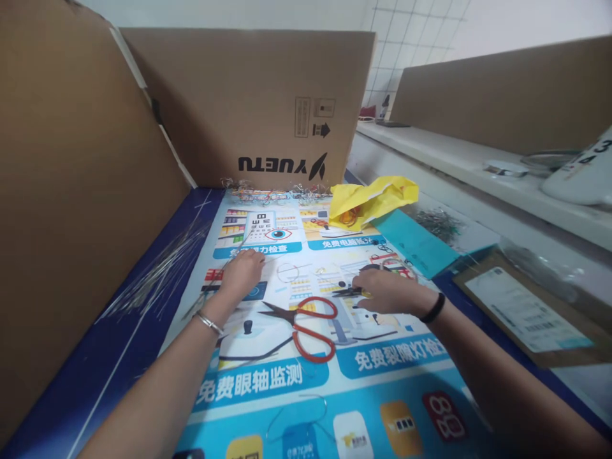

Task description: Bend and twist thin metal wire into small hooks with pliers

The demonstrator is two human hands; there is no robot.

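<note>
My left hand [243,271] rests on a printed poster [296,376], fingers curled down around the end of a thin wire that runs up and away from it. My right hand [387,290] is closed around small dark pliers [347,292] whose tips point left. Between the two hands, slightly nearer me, lie red-handled scissors [308,328] with their blades pointing left. A bent loop of thin wire [289,273] lies on the poster between my hands. A silver bangle circles my left wrist and a black band circles my right.
Cardboard walls stand at the left [71,191] and back [248,102]. A bundle of straight wires [157,274] lies on the blue table at left. A yellow bag [368,197], a teal sheet [415,242], a brown envelope [526,312] and a white ledge [478,159] are at right.
</note>
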